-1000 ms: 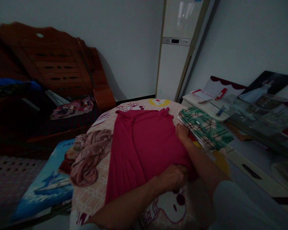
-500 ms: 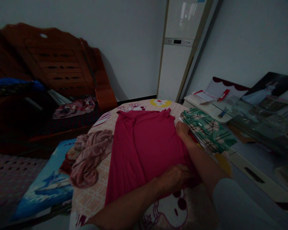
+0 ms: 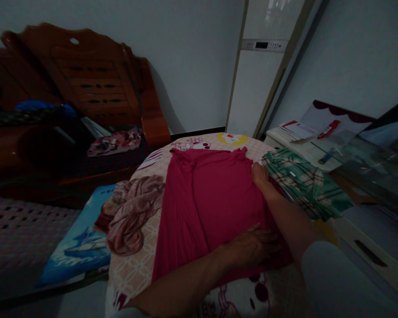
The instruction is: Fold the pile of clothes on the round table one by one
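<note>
A crimson long-sleeved shirt [image 3: 228, 194] lies spread on the round cloth-covered table [image 3: 146, 247], its left side folded inward over the body. My left hand [image 3: 252, 247] rests flat on the shirt's near right part, fingers stretched out and apart. Farther up, at the shirt's right edge, my right hand [image 3: 260, 174] is closed with its fingers curled on the fabric. Just right of that hand lies a folded green plaid garment [image 3: 308, 181]. A crumpled dusty-pink cloth [image 3: 135, 212] sits left of the shirt.
A blue cushion [image 3: 82, 243] stands left of the table, near a wooden sofa [image 3: 96, 84]. Ahead is a tall white air conditioner [image 3: 252, 88]. On the right, a cabinet [image 3: 361, 238] bears papers and glass items.
My left hand has slid slightly right and its fingers have spread flatter on the shirt. My right hand keeps its place at the shirt's edge. The view has turned a little left.
</note>
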A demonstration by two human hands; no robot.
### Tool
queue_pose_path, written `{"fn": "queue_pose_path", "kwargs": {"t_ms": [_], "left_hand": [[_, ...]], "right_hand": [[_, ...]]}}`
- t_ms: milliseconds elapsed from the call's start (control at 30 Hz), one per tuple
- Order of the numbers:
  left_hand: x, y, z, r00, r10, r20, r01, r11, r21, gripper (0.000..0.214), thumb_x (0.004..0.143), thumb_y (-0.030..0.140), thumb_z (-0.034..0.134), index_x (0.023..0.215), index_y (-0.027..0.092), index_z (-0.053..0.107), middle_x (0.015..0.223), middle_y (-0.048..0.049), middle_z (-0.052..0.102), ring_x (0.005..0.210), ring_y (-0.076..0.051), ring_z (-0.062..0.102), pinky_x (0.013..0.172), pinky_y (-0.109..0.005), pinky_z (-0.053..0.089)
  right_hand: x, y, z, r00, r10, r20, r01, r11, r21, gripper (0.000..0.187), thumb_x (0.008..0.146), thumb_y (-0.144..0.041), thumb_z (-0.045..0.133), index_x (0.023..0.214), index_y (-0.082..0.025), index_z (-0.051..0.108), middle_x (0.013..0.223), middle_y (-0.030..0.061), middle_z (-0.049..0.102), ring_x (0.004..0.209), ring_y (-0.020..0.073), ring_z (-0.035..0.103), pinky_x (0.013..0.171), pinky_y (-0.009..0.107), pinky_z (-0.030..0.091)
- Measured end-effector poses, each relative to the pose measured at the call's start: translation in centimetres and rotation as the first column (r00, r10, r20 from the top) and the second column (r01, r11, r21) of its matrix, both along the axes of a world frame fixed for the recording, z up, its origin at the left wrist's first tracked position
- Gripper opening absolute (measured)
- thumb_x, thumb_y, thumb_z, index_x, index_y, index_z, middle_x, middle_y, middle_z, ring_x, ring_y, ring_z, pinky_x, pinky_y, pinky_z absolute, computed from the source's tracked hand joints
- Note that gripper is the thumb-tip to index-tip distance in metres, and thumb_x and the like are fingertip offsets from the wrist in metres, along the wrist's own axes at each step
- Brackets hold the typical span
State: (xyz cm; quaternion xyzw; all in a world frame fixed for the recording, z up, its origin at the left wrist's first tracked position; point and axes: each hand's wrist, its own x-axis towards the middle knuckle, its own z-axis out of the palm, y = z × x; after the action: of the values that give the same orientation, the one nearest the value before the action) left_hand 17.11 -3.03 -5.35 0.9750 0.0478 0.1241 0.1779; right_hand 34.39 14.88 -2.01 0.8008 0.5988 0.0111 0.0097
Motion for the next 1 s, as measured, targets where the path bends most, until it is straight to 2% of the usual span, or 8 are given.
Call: {"fn": "queue_pose_path", "kwargs": {"t_ms": [167, 300, 400, 567, 667, 767, 900, 1000], "left_hand": [[-0.1, 0.1, 1.1, 0.999, -0.029, -0.032, 0.029, 1.000, -0.001, 0.039, 0.100, 0.029, 0.037, 0.133, 0.018, 0.054, 0.145, -0.0065, 0.050, 0.136, -0.022, 0.041, 0.115, -0.049, 0.030], [-0.1, 0.1, 0.6, 1.000, -0.020, -0.020, 0.021, 0.999, 0.025, 0.039, 0.100, 0.030, 0.037, 0.134, 0.020, 0.053, 0.145, -0.0074, 0.050, 0.137, -0.022, 0.041, 0.116, -0.050, 0.029], [-0.2, -0.1, 0.1, 1.000, -0.019, 0.001, 0.019, 0.998, 0.063, 0.039, 0.099, 0.030, 0.040, 0.134, 0.023, 0.054, 0.143, -0.0074, 0.051, 0.137, -0.023, 0.041, 0.116, -0.049, 0.028], [-0.5, -0.2, 0.3, 0.998, -0.055, 0.007, 0.054, 0.993, 0.109, 0.040, 0.100, 0.032, 0.038, 0.136, 0.025, 0.053, 0.147, -0.0067, 0.049, 0.141, -0.024, 0.035, 0.117, -0.054, 0.024], [-0.5, -0.1, 0.8, 0.998, -0.053, -0.026, 0.055, 0.995, 0.079, 0.042, 0.100, 0.032, 0.036, 0.139, 0.025, 0.050, 0.150, -0.0050, 0.045, 0.140, -0.024, 0.037, 0.114, -0.053, 0.030], [-0.4, 0.1, 1.1, 0.999, -0.029, -0.038, 0.030, 0.999, 0.025, 0.043, 0.100, 0.029, 0.034, 0.140, 0.024, 0.048, 0.150, -0.0041, 0.046, 0.140, -0.021, 0.037, 0.116, -0.050, 0.029], [-0.2, 0.1, 0.8, 1.000, -0.002, -0.024, 0.002, 1.000, 0.001, 0.043, 0.101, 0.025, 0.031, 0.141, 0.022, 0.046, 0.150, -0.0044, 0.046, 0.142, -0.020, 0.034, 0.119, -0.049, 0.020], [-0.1, -0.1, 0.2, 0.999, -0.018, -0.032, 0.020, 0.998, 0.061, 0.043, 0.101, 0.032, 0.034, 0.141, 0.023, 0.047, 0.152, -0.0064, 0.043, 0.143, -0.025, 0.033, 0.118, -0.055, 0.020]], "right_hand": [[-0.2, 0.2, -0.6, 0.999, -0.019, 0.027, 0.018, 0.999, 0.037, 0.036, 0.099, -0.031, 0.040, 0.115, -0.008, 0.063, 0.113, 0.0226, 0.069, 0.105, 0.0272, 0.067, 0.085, 0.032, 0.048], [-0.1, 0.5, -0.9, 0.999, 0.029, 0.035, -0.029, 1.000, 0.010, 0.032, 0.096, -0.020, 0.040, 0.117, -0.007, 0.061, 0.111, 0.0224, 0.070, 0.103, 0.0273, 0.067, 0.084, 0.033, 0.050], [0.3, 0.6, -0.9, 0.999, 0.011, 0.044, -0.013, 0.999, 0.049, 0.035, 0.096, -0.014, 0.035, 0.119, -0.005, 0.059, 0.109, 0.0250, 0.069, 0.102, 0.0283, 0.068, 0.084, 0.035, 0.050], [1.1, 1.1, -1.0, 0.999, 0.029, 0.030, -0.030, 0.998, 0.050, 0.036, 0.099, -0.017, 0.033, 0.121, -0.003, 0.059, 0.111, 0.0270, 0.068, 0.104, 0.0298, 0.067, 0.086, 0.036, 0.050], [1.0, 0.9, -0.9, 0.999, 0.038, 0.031, -0.040, 0.998, 0.057, 0.037, 0.100, -0.015, 0.031, 0.122, -0.004, 0.059, 0.109, 0.0252, 0.069, 0.101, 0.0284, 0.068, 0.085, 0.035, 0.050], [0.7, -0.6, -1.0, 0.997, 0.063, 0.055, -0.070, 0.986, 0.151, 0.039, 0.097, -0.013, 0.029, 0.117, -0.005, 0.062, 0.105, 0.0238, 0.070, 0.098, 0.0287, 0.068, 0.084, 0.037, 0.050], [0.6, -4.5, -2.7, 0.963, 0.257, 0.074, -0.267, 0.899, 0.347, 0.038, 0.096, -0.020, 0.035, 0.117, -0.008, 0.064, 0.119, 0.0238, 0.065, 0.112, 0.0312, 0.061, 0.096, 0.044, 0.046], [1.4, -7.2, -4.7, 0.895, 0.447, 0.003, -0.416, 0.831, 0.370, 0.046, 0.097, -0.032, 0.034, 0.133, -0.012, 0.056, 0.138, 0.0199, 0.055, 0.129, 0.0291, 0.049, 0.107, 0.046, 0.039]]}}
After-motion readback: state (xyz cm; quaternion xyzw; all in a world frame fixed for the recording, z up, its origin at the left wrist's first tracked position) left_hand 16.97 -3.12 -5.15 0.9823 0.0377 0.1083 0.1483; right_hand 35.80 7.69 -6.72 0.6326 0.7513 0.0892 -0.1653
